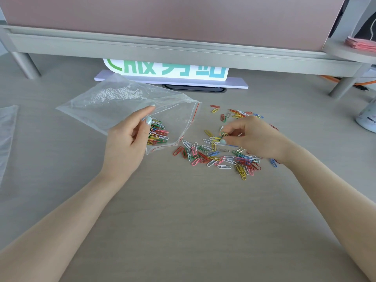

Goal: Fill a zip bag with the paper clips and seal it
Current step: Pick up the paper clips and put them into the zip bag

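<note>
A clear zip bag (114, 102) with a red zip line lies on the desk, its mouth facing right. My left hand (128, 139) pinches the bag's upper layer near the mouth and holds it open. A small heap of coloured paper clips (157, 134) sits inside the bag. To the right, many loose coloured paper clips (219, 155) are scattered on the desk. My right hand (252, 137) hovers over that pile and pinches a few clips between thumb and fingertips.
A white sign with green letters (168, 72) stands on a white base under a grey shelf (183, 47). Another clear bag (7, 135) lies at the left edge. A white container (367, 119) stands at the far right. Pink paper (360, 43) rests on the shelf.
</note>
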Available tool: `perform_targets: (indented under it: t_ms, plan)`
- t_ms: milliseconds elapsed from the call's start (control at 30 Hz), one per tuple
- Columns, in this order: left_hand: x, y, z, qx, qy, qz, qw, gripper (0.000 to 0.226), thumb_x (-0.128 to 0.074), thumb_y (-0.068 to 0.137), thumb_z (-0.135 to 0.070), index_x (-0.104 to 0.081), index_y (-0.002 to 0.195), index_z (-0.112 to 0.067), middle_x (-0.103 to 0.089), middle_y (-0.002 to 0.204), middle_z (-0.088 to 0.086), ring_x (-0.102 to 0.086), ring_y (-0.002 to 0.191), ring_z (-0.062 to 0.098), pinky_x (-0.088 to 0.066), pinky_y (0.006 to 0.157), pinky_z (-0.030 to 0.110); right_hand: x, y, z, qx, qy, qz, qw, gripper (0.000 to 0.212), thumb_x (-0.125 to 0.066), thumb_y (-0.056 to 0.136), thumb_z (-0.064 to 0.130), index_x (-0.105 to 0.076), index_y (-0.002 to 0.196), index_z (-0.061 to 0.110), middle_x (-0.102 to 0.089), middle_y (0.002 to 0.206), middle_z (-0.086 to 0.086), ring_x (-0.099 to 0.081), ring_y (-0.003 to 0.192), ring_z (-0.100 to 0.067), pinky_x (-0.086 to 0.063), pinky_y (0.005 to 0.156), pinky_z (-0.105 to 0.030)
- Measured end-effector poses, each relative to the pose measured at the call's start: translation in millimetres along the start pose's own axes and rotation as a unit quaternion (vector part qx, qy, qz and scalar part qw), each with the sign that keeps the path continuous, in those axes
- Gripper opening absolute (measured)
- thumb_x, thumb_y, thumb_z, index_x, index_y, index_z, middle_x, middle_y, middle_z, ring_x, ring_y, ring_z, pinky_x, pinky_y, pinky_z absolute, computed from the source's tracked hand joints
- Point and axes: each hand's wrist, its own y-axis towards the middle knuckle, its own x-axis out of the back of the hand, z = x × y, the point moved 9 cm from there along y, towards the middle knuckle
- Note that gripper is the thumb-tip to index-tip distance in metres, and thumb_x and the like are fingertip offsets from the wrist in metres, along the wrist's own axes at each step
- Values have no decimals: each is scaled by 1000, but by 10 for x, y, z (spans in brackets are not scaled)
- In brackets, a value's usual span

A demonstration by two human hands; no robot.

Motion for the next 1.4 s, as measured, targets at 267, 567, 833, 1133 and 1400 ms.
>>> perform_targets:
  t_ms: [267, 567, 833, 1133, 1400]
  plan:
    - [6, -2, -9, 8, 0, -3, 1000, 32, -44, 91, -20, -57, 118, -30, -50, 58, 9, -41, 54, 27, -38, 54, 30, -431, 456, 650, 69, 74, 25, 995, 10, -60, 83, 7, -64, 79, -1, -49, 60, 0, -36, 47, -2, -29, 47, -10]
    - [17, 12, 3, 11, 0, -10, 1000, 33, -43, 89, -21, -55, 117, -33, -51, 55, -9, -41, 50, 14, -39, 55, 23, -772, 862, 974, 120, -19, -40, 992, 17, -52, 79, 6, -52, 65, -3, -40, 54, -8, -30, 54, -14, -27, 52, -26]
    - [2, 7, 21, 18, 3, -5, 1000, 33, -43, 90, -20, -56, 117, -34, -53, 61, -3, -41, 51, 23, -39, 54, 29, -842, 793, 903, 140, -45, -2, 989, 13, -62, 78, 16, -52, 69, 15, -53, 74, 2, -48, 71, -15, -45, 68, -35]
    - [-8, 1, 13, 23, 6, -3, 1000, 30, -44, 92, -23, -57, 117, -33, -46, 58, 9, -39, 49, 21, -37, 52, 28, -418, 736, 545, 108, -5, -58, 992, 22, -59, 84, 17, -62, 77, -4, -62, 80, -23, -37, 62, -15, -42, 61, -32]
    - [5, -6, -40, 20, 22, -6, 1000, 31, -44, 91, -21, -56, 116, -32, -52, 60, 19, -40, 53, 27, -35, 51, 29, 99, 784, 320, 117, 12, -169, 979, 37, -49, 86, 17, -35, 51, 18, -30, 52, 5, -27, 49, -8, -25, 48, -24]
